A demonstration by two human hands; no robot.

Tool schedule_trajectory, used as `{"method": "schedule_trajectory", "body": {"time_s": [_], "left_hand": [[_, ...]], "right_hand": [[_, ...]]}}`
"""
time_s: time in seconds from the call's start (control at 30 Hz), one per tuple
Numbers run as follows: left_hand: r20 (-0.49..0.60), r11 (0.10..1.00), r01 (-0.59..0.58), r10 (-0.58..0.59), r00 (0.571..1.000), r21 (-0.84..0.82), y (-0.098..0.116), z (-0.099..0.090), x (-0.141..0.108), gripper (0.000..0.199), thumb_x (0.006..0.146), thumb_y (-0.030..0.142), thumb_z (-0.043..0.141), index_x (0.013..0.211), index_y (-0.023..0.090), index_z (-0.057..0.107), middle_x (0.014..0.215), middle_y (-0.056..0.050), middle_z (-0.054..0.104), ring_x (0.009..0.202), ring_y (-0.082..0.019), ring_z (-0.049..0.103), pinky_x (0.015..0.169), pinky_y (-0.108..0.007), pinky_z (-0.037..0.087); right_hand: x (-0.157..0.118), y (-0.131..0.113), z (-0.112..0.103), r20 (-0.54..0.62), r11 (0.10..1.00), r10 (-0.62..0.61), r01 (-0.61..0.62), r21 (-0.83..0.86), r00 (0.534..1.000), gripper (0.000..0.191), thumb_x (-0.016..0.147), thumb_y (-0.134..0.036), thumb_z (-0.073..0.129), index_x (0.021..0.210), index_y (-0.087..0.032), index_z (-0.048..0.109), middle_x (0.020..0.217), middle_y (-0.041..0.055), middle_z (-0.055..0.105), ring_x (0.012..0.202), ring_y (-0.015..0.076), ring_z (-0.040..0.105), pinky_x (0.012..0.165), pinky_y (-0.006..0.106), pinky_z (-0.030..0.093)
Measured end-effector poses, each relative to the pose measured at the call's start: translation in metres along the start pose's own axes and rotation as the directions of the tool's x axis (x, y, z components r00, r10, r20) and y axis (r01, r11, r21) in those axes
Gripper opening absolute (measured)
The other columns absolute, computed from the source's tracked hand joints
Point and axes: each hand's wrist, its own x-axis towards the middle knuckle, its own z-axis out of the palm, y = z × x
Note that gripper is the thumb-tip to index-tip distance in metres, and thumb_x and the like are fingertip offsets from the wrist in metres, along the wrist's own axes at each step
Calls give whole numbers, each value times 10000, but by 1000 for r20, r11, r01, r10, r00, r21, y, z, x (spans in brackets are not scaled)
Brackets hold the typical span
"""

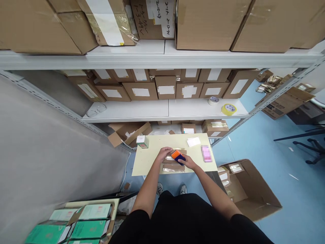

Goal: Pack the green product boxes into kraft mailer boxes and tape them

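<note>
- the orange and dark blue object (178, 157) is above the taped cardboard (174, 167), between the two hands and near the front edge of the worktop (149, 161).
- the right hand (187, 161) is closed around the dark blue end; the left hand (164, 154) is partly curled beside the orange end, and i cannot tell whether it grips anything.
- with the right hand seemingly holding only one end, a loose grip could let the orange end dip and knock the cardboard.
- the cardboard lies so close to the front edge that a pull toward the body could drag it off.
- the orange end points away from the body and leftward; the long axis slants from far left to near right, its tilt too small to judge.
</note>
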Motion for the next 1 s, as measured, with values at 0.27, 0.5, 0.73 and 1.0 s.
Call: {"method": "schedule_trajectory", "body": {"time_s": [0.27,0.5,0.73,1.0], "left_hand": [[-343,988,-143,156,926,63,-14,1,-12,298,651,459,851,740,182,790,818,-79,790,853,-232,712,878,-366,549],[-562,983,-183,162,811,20,-30,-7,-26,253,681,405,808,791,177,803,845,-76,802,857,-246,723,898,-408,570],[-620,994,-112,87,780,-1,-39,-42,-28,249,706,406,771,783,169,794,777,-69,770,815,-223,706,819,-375,575],[-606,994,71,-8,795,80,-51,-64,-17,390,681,545,792,742,162,744,624,-35,674,674,-181,645,698,-344,547]], "right_hand": [[12,-22,-16,-23,970,42,-46,-238,999,586,889,-749,566,1014,-210,761,952,74,784,882,285,719,794,357,536],[8,-23,-24,-78,857,107,-132,-498,991,621,867,-808,553,956,-237,782,846,74,777,786,265,711,668,307,466],[7,-20,-34,-82,834,111,-138,-534,990,611,838,-813,586,978,-247,769,900,48,782,810,240,709,665,285,440],[35,-33,-13,-61,763,172,-172,-623,983,568,843,-788,613,997,-277,809,947,63,801,919,266,726,731,289,466]]}}
